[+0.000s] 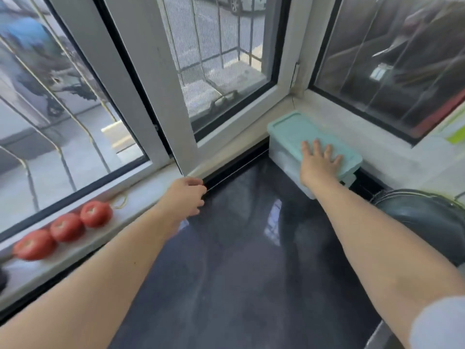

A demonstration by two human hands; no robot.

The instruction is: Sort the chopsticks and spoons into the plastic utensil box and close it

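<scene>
The box was seen in the far corner of the dark bench, pushed up against the pale sill where the two windows met. Its mint lid lay flat on the clear body, so the box looked closed; what lay inside could not be made out through the blurred wall.

The right hand was laid palm down on the near end of the lid, its fingers straight and spread, pressing or resting on it rather than curled round it. A pale sleeve showed at the upper right arm.

The left hand was stretched out well to the left of the box, at the far edge of the bench just below the bottom corner of the open window frame. Its fingers were curled loosely, with nothing seen in them; whether they touched the edge could not be told.

Left of the left hand, three tomatoes were lined up in a row along the sill, close together. Right of the right arm, a dark round pan with a metal rim stood near the box, just beside its near end
</scene>
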